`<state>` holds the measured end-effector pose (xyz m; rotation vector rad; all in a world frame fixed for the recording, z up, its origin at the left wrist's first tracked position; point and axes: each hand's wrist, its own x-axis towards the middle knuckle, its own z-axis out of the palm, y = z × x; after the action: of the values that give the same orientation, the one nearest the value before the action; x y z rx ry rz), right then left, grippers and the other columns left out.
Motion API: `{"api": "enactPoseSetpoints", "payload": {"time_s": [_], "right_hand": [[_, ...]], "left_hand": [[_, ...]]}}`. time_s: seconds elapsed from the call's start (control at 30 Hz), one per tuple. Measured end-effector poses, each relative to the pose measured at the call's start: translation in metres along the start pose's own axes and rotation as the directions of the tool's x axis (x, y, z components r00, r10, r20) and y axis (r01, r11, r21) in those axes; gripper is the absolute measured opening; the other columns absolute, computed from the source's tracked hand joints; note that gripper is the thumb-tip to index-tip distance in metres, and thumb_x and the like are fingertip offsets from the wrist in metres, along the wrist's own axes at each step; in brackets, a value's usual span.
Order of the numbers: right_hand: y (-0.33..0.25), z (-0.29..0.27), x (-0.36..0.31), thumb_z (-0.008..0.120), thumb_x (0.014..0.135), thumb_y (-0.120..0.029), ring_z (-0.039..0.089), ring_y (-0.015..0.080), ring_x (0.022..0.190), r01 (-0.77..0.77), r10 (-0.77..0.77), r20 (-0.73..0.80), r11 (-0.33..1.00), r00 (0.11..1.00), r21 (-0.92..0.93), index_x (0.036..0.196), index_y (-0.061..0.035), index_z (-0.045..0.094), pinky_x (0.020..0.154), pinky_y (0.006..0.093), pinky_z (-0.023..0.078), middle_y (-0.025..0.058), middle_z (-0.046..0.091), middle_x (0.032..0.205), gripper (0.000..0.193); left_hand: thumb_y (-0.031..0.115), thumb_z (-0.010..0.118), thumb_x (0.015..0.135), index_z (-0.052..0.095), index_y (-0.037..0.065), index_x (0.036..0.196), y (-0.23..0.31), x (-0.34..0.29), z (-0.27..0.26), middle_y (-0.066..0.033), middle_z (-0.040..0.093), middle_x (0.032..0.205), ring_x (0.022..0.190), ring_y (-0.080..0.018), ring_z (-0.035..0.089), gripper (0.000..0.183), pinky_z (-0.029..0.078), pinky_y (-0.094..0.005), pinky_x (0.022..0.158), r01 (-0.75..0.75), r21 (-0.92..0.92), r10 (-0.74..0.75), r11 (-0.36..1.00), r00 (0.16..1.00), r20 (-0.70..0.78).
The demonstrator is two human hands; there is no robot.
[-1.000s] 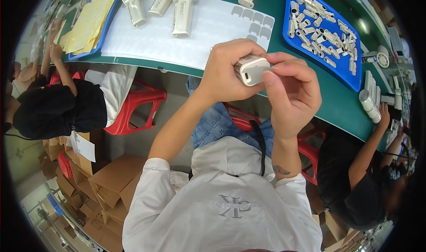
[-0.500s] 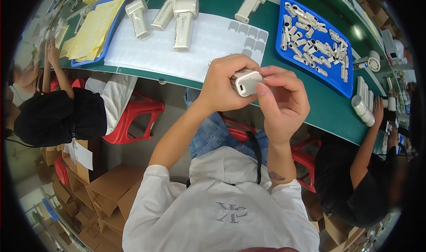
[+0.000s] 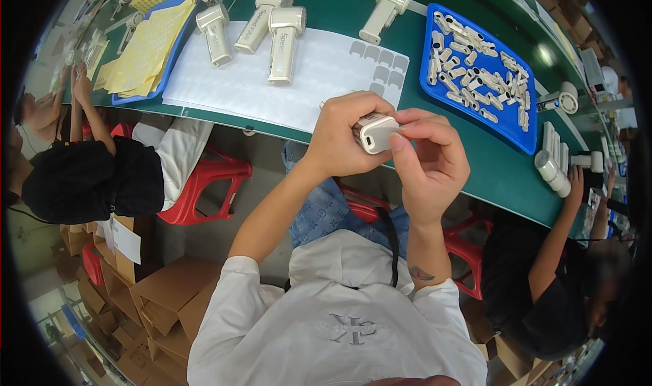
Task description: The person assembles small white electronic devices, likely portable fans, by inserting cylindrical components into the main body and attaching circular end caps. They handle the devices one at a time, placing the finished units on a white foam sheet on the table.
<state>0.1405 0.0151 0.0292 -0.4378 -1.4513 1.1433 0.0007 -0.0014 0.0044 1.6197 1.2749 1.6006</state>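
My left hand (image 3: pixel 346 131) is wrapped round a white handheld fan (image 3: pixel 369 141), its flat end with a small port turned up toward me. A grey sticker (image 3: pixel 384 134) covers part of that end. My right hand (image 3: pixel 432 162) pinches at the sticker's edge with thumb and index finger, the other fingers curled; the rest of the fan is hidden by my left hand. Beyond my hands lies a white sheet (image 3: pixel 224 80) with several grey stickers (image 3: pixel 387 58) near its right end. Several white handheld fans (image 3: pixel 282 46) rest on and around the sheet.
To the right, a blue tray (image 3: pixel 426 80) holds many small white parts (image 3: pixel 475 66). A blue tray with yellow sheets (image 3: pixel 146 46) is at left. Co-workers sit on both sides on red stools (image 3: pixel 204 185). Cardboard boxes (image 3: pixel 170 291) stand behind at lower left.
The view has shifted slightly, so the bench items appear a little lower. Both hands stay at the fan's end, with my right thumb and finger still at the sticker.
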Motion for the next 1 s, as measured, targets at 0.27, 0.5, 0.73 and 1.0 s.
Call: {"api": "enactPoseSetpoints", "payload": {"time_s": [0.27,0.5,0.73,1.0], "right_hand": [[-0.0005,-0.0011,0.0007,0.067,0.08,0.01,0.061,0.0207,0.1,-0.017,0.022,-0.035,0.993,0.999,0.119,0.099,0.0027,0.061,0.087,0.0317,0.05,0.0165,0.063,0.104,0.021],[0.0003,0.0007,-0.0013,0.068,0.079,0.01,0.061,0.0215,0.1,0.0,0.0,-0.004,0.998,1.0,0.06,0.097,0.0027,0.062,0.086,0.0317,0.05,0.0159,0.063,0.103,0.021],[0.0003,0.0028,-0.0016,0.068,0.078,0.01,0.061,0.0195,0.097,0.003,-0.003,-0.011,0.998,1.0,0.057,0.097,0.0025,0.062,0.084,0.03,0.05,0.016,0.063,0.104,0.021],[0.0016,0.0031,-0.002,0.067,0.078,0.011,0.06,0.0157,0.092,-0.009,0.01,-0.02,0.999,1.0,0.043,0.098,0.0024,0.062,0.083,0.0282,0.049,0.0162,0.063,0.106,0.022]], "left_hand": [[0.012,0.082,0.056,0.065,0.007,0.082,0.0017,-0.0007,-0.0005,-0.0067,0.067,0.077,0.068,-0.0221,0.065,0.032,0.05,-0.0299,0.061,-0.024,0.063,0.023,0.998,1.0,0.005],[0.007,0.076,0.062,0.065,0.002,0.088,0.0004,-0.0012,-0.0019,-0.0057,0.067,0.081,0.07,-0.0119,0.063,0.028,0.048,-0.0239,0.064,-0.057,0.027,0.056,0.998,0.998,0.037],[0.007,0.076,0.063,0.065,0.003,0.088,0.0007,-0.0008,-0.0022,-0.0058,0.067,0.081,0.071,-0.0118,0.063,0.027,0.048,-0.0242,0.064,-0.054,0.016,0.054,0.998,0.998,0.03],[0.009,0.077,0.064,0.064,0.003,0.087,0.0028,0.0004,-0.0024,-0.0059,0.068,0.08,0.07,-0.0116,0.063,0.027,0.049,-0.0244,0.064,-0.058,0.019,0.058,0.998,0.998,0.016]]}}
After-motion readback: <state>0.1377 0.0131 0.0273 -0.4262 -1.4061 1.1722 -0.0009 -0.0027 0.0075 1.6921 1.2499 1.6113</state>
